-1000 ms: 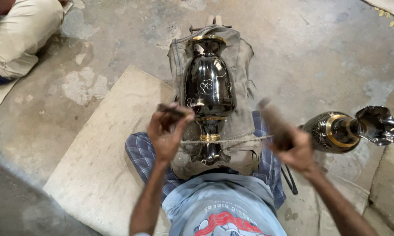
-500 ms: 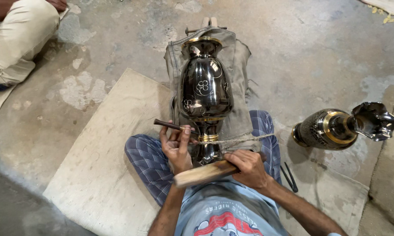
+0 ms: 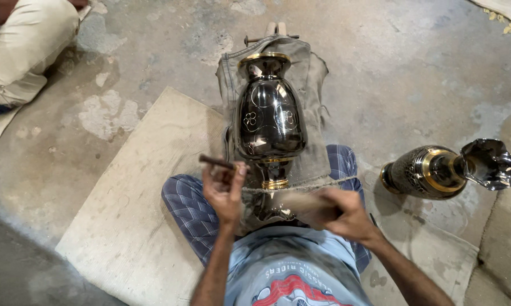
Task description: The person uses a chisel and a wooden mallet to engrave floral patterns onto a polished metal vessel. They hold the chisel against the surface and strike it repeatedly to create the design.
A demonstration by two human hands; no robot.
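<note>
A glossy black vase (image 3: 269, 116) with gold bands and engraved flower marks lies on a grey cloth (image 3: 312, 73) across my lap. My left hand (image 3: 226, 190) pinches a thin dark chisel-like tool (image 3: 215, 162) level, its tip near the vase's neck. My right hand (image 3: 340, 212) grips a wooden mallet (image 3: 298, 203), blurred with motion, just behind the tool. A cord (image 3: 323, 184) runs across the vase's narrow neck above its gold ring.
A second dark vase (image 3: 437, 170) with gold band and flared mouth lies on the floor to my right. I sit on a pale mat (image 3: 130, 215) over concrete. Another person's trouser leg (image 3: 23, 51) is at the top left.
My right hand swung the mallet in from the far right toward the tool, now nearer the vase's neck. My left hand stayed holding the tool at the vase.
</note>
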